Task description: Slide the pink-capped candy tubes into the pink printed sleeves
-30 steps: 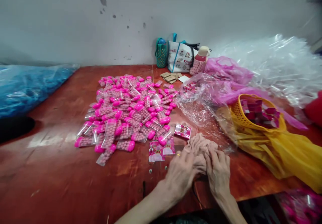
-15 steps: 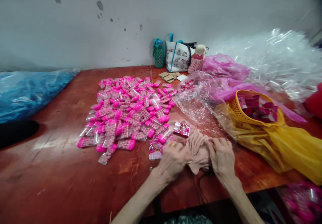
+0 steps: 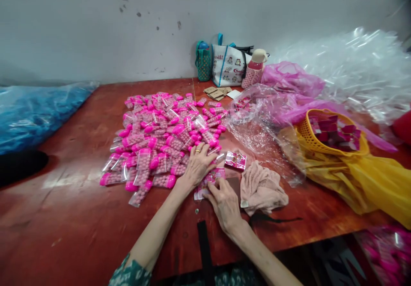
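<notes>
My left hand (image 3: 198, 164) lies palm down on the near edge of a big pile of clear packets with pink caps and pink beads (image 3: 160, 140), fingers spread over a packet. My right hand (image 3: 224, 201) is just below it, thumb and fingertips pinching a pink printed card (image 3: 210, 178) that lies on the red table (image 3: 80, 217). A second pink card (image 3: 235, 160) sits just to the right. A crumpled beige cloth (image 3: 261, 188) lies next to my right hand, untouched.
A yellow basket of dark red pieces (image 3: 330, 134) sits in a yellow bag at right, behind crumpled clear and pink plastic (image 3: 266, 119). Bags and a bottle (image 3: 255, 68) stand at the wall. A blue plastic sack (image 3: 32, 114) lies at left.
Both hands let go of the beige cloth and moved left. The left hand went up onto the packet pile; the right hand went onto the pink card.
</notes>
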The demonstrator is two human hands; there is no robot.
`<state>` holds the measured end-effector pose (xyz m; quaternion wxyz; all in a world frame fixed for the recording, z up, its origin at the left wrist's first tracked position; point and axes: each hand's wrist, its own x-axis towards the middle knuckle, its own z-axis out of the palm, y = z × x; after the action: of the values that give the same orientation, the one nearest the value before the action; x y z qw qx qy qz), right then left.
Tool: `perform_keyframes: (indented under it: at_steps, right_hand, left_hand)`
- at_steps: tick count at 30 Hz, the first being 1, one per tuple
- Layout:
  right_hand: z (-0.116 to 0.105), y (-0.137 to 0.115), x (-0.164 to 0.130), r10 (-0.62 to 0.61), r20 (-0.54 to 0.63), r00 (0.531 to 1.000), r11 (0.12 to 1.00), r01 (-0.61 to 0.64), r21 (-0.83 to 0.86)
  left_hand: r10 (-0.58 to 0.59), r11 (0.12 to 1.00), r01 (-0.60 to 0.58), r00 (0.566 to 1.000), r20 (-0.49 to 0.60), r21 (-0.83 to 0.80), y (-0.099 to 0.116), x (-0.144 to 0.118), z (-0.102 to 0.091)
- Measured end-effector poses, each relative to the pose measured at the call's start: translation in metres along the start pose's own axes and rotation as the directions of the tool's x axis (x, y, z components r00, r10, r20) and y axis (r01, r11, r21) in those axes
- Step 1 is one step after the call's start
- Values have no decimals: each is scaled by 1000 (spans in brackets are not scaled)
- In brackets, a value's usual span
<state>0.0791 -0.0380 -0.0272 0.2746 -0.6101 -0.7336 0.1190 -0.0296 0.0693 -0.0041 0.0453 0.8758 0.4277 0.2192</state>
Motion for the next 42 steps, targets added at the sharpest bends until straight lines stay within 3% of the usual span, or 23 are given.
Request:
perform_keyframes:
  at_steps: [6, 12, 16, 22, 30, 33, 37, 42]
  right_hand:
    - [3, 5, -1, -3, -34, 999, 999, 4, 33]
    - [6, 5, -2, -4, -62, 998, 998, 8, 65]
    - [6, 6, -3, 3, -58, 998, 996, 2, 89]
    - [4, 6, -4, 28, -72, 997, 988, -16, 154]
    - [-2, 2, -19, 66, -75, 995, 922, -32, 387]
    - [-2, 2, -22, 105, -84, 991, 863, -48, 504]
    - [-4, 3, -20, 193, -62, 979, 761, -110, 639]
    - [-7, -3, -18, 363, 9, 932, 643, -257, 721]
  left_hand:
    - [-3, 999, -1, 998, -68, -50, -9, 8, 8]
    - [-119, 988, 94, 970, -210, -124, 3, -43, -13]
    - [-106, 985, 86, 986, -131, -153, 13, -70, -9]
    - [-108, 979, 106, 994, -5, -172, 8, -75, 16]
    - [-272, 911, 256, 962, -6, -324, 21, -106, -7]
    - [-389, 840, 338, 920, -39, -425, 24, -108, -10]
    - [-578, 672, 435, 814, -57, -600, 28, -104, -10]
    - [-703, 321, 490, 697, 142, -811, 43, -93, -17]
